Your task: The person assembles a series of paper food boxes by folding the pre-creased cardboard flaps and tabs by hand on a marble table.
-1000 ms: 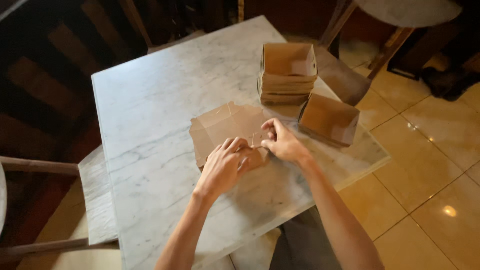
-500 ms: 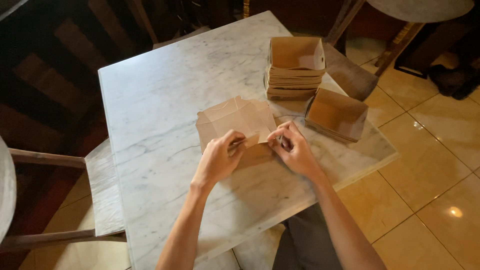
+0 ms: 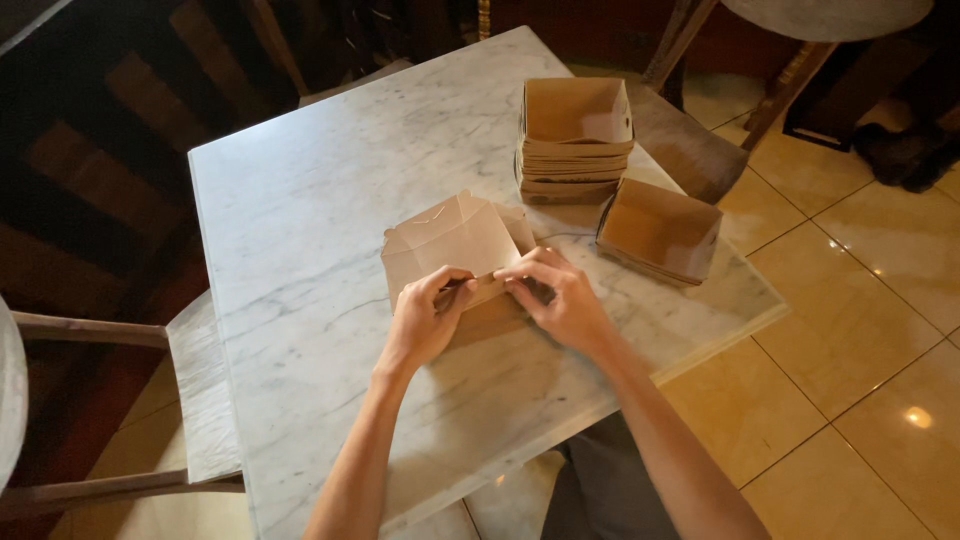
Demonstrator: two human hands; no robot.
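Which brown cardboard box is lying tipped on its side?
The single brown cardboard box right of the nested stack; its opening faces sideways, the stack's faces up.

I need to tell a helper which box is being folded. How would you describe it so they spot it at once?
On the white marble table, look near the front edge, where the left hand and right hand meet. They pinch a brown cardboard box, still half flat with its flap raised, unlike the stacked boxes and the single open box behind.

Flat brown cardboard box (image 3: 455, 250) at centre; stacked brown cartons (image 3: 575, 140) at one o'clock; open brown carton (image 3: 660, 230) at two o'clock.
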